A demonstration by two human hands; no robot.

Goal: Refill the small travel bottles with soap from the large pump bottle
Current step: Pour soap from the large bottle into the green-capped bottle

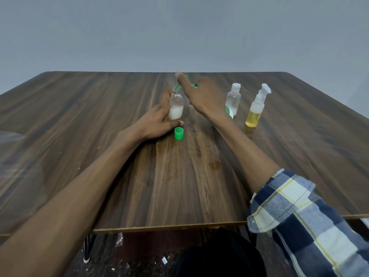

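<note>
My left hand [154, 121] grips a small clear travel bottle [176, 108] standing upright on the table, its lower part filled with white soap. Its green cap [179, 133] lies on the table just in front of my thumb. My right hand [201, 94] lies over the green pump head [194, 84] of the large pump bottle and presses on it with the index finger stretched out. The green spout [176, 86] points down into the small bottle's open mouth. My hand and wrist hide most of the large bottle; only a strip of its white and green label [229, 112] shows.
To the right stand a second clear travel bottle [233, 99] with a white cap and a small pump bottle [256, 109] of yellow liquid. The wooden table [119, 96] ends near my body, and a small stain [214, 164] marks its middle.
</note>
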